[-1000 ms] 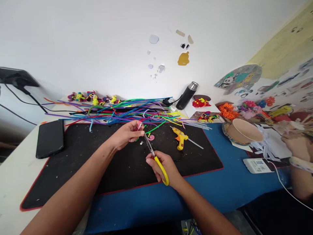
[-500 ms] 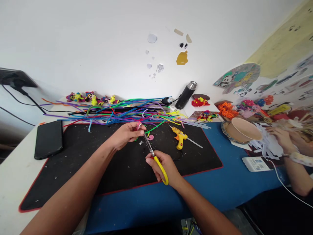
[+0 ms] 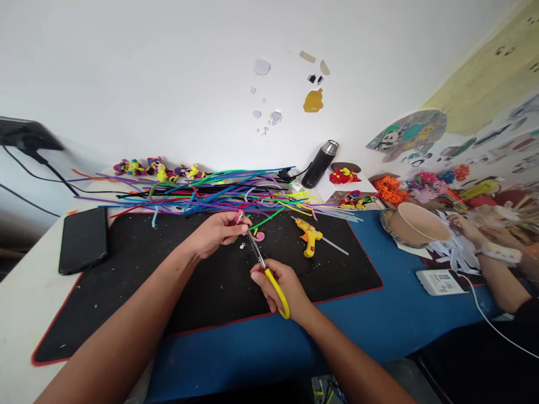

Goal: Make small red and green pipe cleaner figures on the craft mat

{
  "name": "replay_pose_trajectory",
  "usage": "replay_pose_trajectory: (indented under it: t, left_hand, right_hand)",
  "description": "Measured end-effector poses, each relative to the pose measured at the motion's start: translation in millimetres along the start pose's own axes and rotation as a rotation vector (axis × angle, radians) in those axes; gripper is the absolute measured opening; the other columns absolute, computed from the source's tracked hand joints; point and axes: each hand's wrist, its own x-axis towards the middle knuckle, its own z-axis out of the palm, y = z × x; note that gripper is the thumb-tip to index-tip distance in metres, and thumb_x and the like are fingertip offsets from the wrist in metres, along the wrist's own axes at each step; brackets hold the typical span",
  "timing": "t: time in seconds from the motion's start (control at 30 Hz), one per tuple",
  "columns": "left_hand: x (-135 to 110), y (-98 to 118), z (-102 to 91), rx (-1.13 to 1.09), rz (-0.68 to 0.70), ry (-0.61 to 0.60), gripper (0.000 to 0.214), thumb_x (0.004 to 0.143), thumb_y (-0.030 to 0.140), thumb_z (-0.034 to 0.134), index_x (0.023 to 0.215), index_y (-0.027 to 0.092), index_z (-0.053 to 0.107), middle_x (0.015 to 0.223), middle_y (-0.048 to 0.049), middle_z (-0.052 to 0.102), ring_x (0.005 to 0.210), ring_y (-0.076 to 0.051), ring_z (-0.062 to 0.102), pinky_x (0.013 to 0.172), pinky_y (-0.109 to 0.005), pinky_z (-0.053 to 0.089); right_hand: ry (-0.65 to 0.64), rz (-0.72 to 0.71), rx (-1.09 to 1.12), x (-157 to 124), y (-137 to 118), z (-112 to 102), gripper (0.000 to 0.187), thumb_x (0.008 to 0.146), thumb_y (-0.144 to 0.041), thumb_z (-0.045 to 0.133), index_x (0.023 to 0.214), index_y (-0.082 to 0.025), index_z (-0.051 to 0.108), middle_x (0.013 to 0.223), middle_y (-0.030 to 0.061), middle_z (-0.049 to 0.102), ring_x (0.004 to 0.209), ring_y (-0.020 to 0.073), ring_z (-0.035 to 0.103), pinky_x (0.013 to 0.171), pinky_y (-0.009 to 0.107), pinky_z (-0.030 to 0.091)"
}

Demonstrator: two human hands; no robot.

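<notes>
Yellow-handled scissors (image 3: 278, 293) are in my right hand (image 3: 288, 283), with their blades pointing up and away toward my other hand. My left hand (image 3: 221, 230) is closed in a pinch on a small pink piece (image 3: 240, 216) whose kind is too small to make out. The blade tips reach the fingertips of my left hand; whether they touch the piece is hidden. Just beyond the blades lie a pink coil (image 3: 260, 237) and a green pipe cleaner (image 3: 269, 217). Two tiny white pieces (image 3: 242, 246) rest on the black mat (image 3: 210, 297) below my left hand.
Loose pipe cleaners (image 3: 202, 193) pile along the wall. A yellow glue gun (image 3: 309, 235) lies right of the scissors. A black phone (image 3: 83, 240) is at left, a black flask (image 3: 320, 164) behind. A bowl (image 3: 421, 224) and a co-worker's hands (image 3: 467, 230) are at right.
My two hands and the scissors are almost unmoved; the pink piece is turned slightly in my left fingers. At right, the co-worker's hands and forearms have shifted leftward.
</notes>
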Motion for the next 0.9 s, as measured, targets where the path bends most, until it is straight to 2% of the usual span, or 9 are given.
replay_pose_trajectory:
  t: [0.57,0.9]
  left_hand:
    - [0.6,0.3,-0.6,0.0,-0.01,0.0,0.038,0.069,0.035,0.092,0.094,0.012,0.075,0.065,0.0031,0.058,0.046,-0.003,0.033,0.044,-0.021,0.016]
    - [-0.2,1.3,-1.5,-0.002,-0.006,0.011,0.036,0.071,0.036,0.091,0.094,0.012,0.076,0.069,0.0013,0.061,0.046,-0.003,0.033,0.044,-0.021,0.018]
  right_hand:
    - [-0.001,-0.015,0.021,1.9,4.3,1.3,0.034,0.086,-0.053,0.068,0.093,-0.021,0.061,0.042,-0.0128,0.045,0.027,0.0083,0.039,0.029,0.017,0.028]
    - [0.0,-0.009,0.012,1.0,3.5,2.3,0.035,0.086,-0.054,0.069,0.094,-0.02,0.061,0.042,-0.0125,0.046,0.027,0.008,0.04,0.029,0.016,0.029]
